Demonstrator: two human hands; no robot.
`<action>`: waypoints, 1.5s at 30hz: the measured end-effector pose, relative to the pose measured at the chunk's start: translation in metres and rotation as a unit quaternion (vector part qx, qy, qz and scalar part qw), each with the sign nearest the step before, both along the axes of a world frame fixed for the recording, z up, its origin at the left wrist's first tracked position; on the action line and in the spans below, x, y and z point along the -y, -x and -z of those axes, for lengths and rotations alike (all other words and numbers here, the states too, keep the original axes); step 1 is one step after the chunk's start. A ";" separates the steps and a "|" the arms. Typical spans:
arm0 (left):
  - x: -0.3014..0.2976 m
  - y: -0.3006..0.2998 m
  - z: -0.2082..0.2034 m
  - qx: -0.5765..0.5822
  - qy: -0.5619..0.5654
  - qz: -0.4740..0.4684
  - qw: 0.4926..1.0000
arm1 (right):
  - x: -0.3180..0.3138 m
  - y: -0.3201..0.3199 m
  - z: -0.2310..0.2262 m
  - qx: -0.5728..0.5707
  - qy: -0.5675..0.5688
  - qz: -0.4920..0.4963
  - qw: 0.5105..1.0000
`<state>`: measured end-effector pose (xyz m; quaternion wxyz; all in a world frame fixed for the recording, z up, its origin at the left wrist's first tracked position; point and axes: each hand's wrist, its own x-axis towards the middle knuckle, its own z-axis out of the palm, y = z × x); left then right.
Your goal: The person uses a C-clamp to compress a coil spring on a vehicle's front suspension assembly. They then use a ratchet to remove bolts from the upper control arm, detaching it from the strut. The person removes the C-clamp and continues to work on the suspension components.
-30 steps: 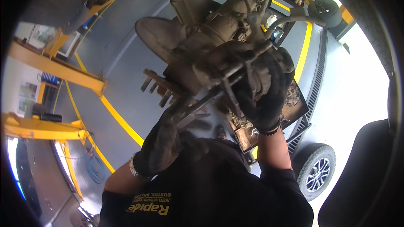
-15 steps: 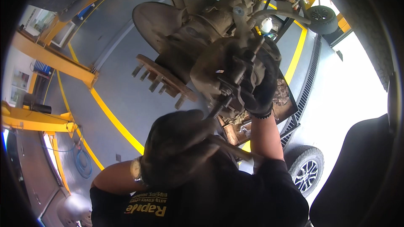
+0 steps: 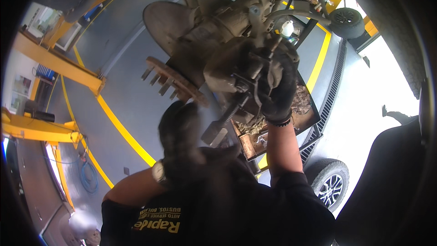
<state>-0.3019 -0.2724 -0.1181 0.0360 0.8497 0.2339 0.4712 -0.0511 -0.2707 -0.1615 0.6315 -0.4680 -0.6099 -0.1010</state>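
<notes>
Black-gloved, our right grip (image 3: 281, 92) clasps the threaded clamp (image 3: 235, 109) beside the caliper (image 3: 222, 70), centre frame; our left grip (image 3: 180, 130), lower left of centre, blurs too much to tell. Slackening right fingers could let the clamp tilt and drop.

Gloved hands (image 3: 179, 132) near studded hub (image 3: 176, 78)

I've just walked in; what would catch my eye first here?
Probably the dusty metal axle assembly, upper centre, with the black-gloved right hand against it and a rusty, studded flange at its lower left. Next, bright yellow steel arms at far left, and a black-tyred, silver-spoked wheel at lower right.
</notes>
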 end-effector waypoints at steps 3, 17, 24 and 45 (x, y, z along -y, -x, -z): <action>-0.020 -0.001 0.005 -0.053 -0.152 -0.019 0.987 | 0.000 -0.004 0.005 -0.040 0.010 -0.040 0.998; -0.023 0.002 -0.044 0.092 0.154 0.180 0.967 | -0.002 -0.001 0.011 -0.118 -0.003 -0.076 0.990; -0.030 -0.016 -0.028 0.022 -0.082 0.190 0.978 | 0.003 0.008 0.011 -0.207 0.008 -0.094 0.974; -0.006 -0.036 0.000 0.037 0.069 0.103 0.992 | 0.001 -0.004 0.005 -0.053 0.018 -0.020 0.998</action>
